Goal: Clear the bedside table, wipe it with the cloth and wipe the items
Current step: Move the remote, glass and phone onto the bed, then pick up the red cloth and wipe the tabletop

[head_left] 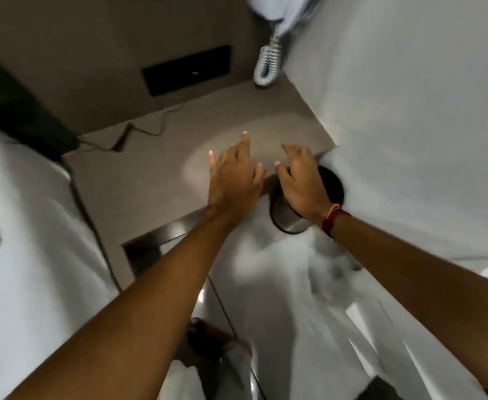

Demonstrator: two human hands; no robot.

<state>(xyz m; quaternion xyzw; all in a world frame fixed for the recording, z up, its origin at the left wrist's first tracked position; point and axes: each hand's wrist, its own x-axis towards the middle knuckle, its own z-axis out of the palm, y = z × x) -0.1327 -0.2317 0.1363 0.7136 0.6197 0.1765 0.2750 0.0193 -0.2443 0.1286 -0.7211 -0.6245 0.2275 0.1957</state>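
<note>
Head view | bedside table (150,174) long edge runs lower-left to upper-right | left hand (234,180), right hand (300,183) fingers apart, empty

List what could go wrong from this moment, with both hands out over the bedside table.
1. The right hand hovers over a round dark-rimmed container beside the bedside table; a careless sweep might knock it.
2. A thin cable lies across the tabletop and could snag.
3. No cloth shows in either hand; the left hand is open.

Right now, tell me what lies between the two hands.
Head view: only a bare strip of bedside table between left hand and right hand.
</note>
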